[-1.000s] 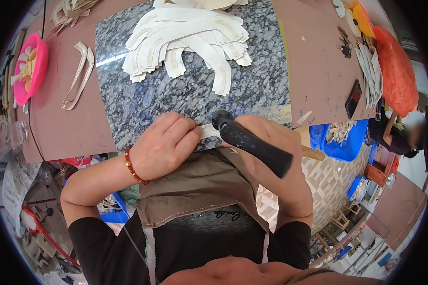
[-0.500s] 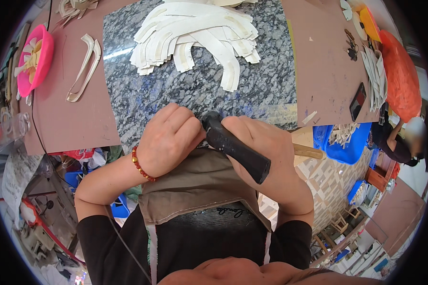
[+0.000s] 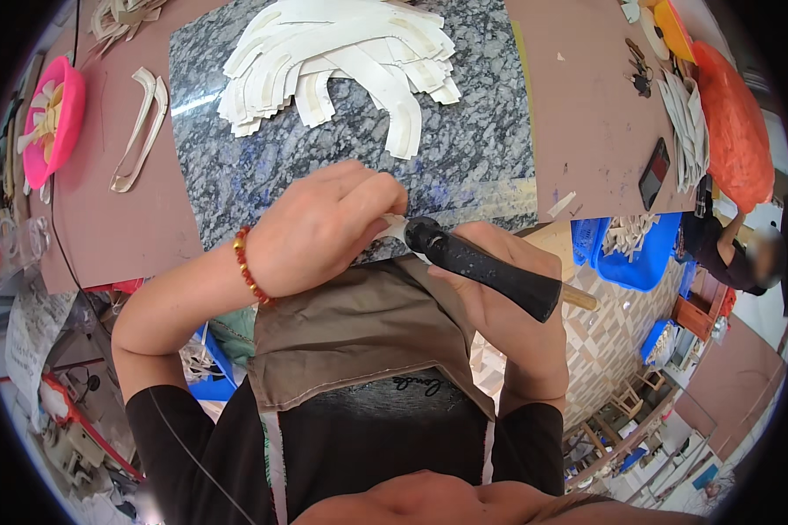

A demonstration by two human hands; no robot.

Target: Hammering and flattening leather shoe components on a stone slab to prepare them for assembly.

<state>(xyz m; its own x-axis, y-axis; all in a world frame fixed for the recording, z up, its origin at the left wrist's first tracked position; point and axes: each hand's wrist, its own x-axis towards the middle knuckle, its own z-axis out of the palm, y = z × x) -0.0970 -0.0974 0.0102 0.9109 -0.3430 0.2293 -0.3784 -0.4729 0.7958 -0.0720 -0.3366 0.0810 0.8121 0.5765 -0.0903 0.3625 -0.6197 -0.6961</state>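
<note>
My right hand is closed around the pale wooden handle of a hammer at the near edge of the table. The hammer's black head lies across the front of that hand, its round face toward my left hand. The left fingers pinch a small white strip, mostly hidden by the fingers and the hammer head. Both hands are just above my brown apron. Beyond them, on a speckled grey stone slab, lies a fanned pile of curved white strips.
To the left are a pink basin with pale pieces and a loose curved strip. At right lie a phone, keys and stacked strips. A blue basket is below the table edge; another person is beyond.
The hammer and my right hand have shifted a little right, away from my left hand. My left hand has turned and lifted, and the white strip now shows at its fingertips.
</note>
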